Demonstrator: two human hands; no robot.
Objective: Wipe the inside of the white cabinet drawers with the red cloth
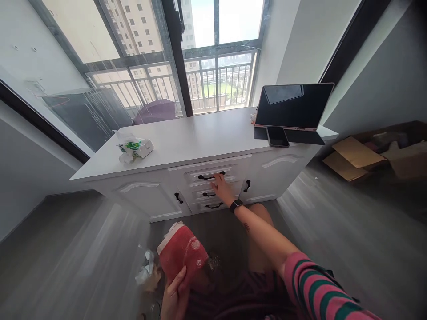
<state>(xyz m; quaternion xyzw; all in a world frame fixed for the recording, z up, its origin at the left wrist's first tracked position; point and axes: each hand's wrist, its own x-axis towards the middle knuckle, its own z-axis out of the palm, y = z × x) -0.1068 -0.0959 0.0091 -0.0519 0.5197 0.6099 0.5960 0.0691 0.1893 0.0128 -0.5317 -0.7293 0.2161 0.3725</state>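
My right hand (221,188) reaches out to the white cabinet's (187,146) middle stack of drawers. Its fingers rest at the black handle of the top drawer (211,177), and whether they grip the handle is not clear. A black watch sits on that wrist. Low in the view, my left hand (175,295) is closed on a folded red cloth (182,255) with a white edge, held above my lap. Two more drawers with black handles lie below the top one, all closed.
On the cabinet top are a tissue pack (136,148) at the left and a tablet (293,106) on a stand with a phone (277,136) at the right. Crumpled paper (148,272) lies on the floor. Open cardboard boxes (370,153) stand at the right.
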